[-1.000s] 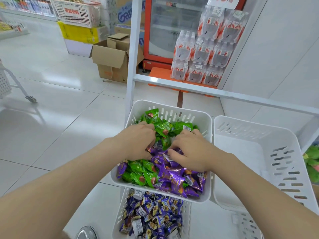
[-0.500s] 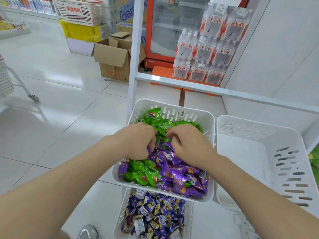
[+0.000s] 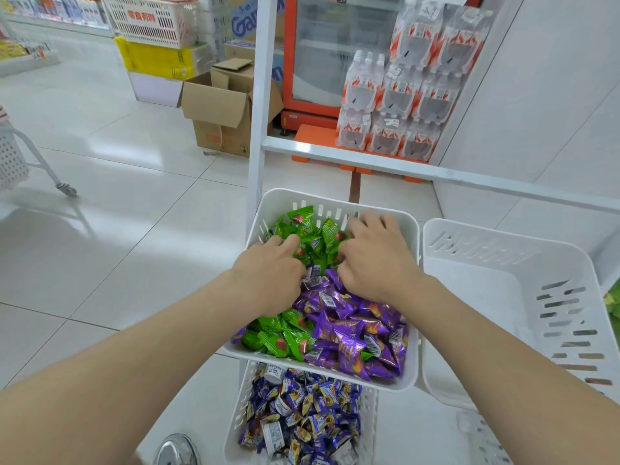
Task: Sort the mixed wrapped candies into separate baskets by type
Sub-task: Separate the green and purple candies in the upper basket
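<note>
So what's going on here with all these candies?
A person is sorting wrapped candies in a shop. The left hand and right hand are both dug into a white basket of mixed green candies and purple candies, at the green pile at its far end. Whether either grips one is unclear. A second basket stands to its right; a lower basket holds blue-wrapped candies.

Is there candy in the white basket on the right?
No, the right basket shows only its bare white floor; the candies lie in the middle basket.
</note>
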`<state>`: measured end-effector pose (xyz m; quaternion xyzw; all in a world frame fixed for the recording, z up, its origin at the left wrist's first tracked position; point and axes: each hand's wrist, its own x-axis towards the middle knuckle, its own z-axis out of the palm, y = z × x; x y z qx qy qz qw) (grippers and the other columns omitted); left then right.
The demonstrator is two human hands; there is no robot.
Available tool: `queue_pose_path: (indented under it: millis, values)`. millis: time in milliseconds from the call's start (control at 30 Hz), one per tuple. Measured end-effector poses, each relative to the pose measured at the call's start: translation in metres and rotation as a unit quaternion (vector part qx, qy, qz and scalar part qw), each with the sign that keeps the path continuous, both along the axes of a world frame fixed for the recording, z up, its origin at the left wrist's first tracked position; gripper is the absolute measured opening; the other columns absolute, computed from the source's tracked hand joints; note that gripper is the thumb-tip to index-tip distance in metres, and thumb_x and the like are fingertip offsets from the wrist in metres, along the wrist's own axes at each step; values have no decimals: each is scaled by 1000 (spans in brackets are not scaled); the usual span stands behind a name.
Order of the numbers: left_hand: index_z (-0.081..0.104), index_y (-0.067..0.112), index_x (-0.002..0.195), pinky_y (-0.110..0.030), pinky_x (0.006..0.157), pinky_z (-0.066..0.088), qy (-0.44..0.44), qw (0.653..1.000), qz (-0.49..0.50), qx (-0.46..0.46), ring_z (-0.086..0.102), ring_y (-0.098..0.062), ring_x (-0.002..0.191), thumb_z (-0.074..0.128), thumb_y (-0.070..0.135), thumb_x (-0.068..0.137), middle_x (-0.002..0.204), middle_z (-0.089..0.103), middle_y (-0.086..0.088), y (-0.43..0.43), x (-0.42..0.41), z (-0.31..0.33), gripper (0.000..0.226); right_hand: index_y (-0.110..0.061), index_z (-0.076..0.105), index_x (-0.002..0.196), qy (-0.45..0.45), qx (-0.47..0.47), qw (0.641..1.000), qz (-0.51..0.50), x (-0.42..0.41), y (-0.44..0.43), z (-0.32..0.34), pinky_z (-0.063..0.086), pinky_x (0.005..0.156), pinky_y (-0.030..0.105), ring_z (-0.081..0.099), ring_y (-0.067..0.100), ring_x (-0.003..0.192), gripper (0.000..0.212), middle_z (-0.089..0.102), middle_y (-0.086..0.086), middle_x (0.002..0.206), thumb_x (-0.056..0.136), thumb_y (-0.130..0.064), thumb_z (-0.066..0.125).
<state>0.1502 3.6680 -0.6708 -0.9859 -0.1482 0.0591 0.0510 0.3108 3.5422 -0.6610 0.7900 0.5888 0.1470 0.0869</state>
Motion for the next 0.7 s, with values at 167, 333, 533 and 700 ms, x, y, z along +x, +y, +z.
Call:
queue_pose_path:
  millis: [167,333,533,700]
  values:
    - [67,28,125,-36,93,44,-10,1000,10,-18,53,-27,109,48,43,102,109,51,-4,5,1,8,34,-23,80,89,214,21,974,66,-17,11,-5,51,88,37,60,19,78,38,70,-6,74,77,-24,44]
    - [71,24,110,-29,76,31,-12,999,8,-40,46,-21,93,60,40,89,88,43,1,6,0,14,29,-29,58,105,295,-140,945,26,-31,15,-23,29,95,48,39,25,102,35,55,-5,89,100,-41,26]
    - [67,22,103,-31,76,32,-2,997,-6,-81,41,-20,92,62,35,88,82,39,3,12,-1,7,21,-28,55,105,275,-188,943,-13,-39,17,-18,25,97,53,34,29,110,51,52,-1,95,93,-57,15]
    - [48,28,84,-34,78,38,19,996,-2,-90,49,-26,103,67,38,79,77,31,6,16,4,2,23,-28,52,88,259,-219,940,-17,-38,8,-12,22,100,54,35,28,111,44,52,1,90,99,-53,17]
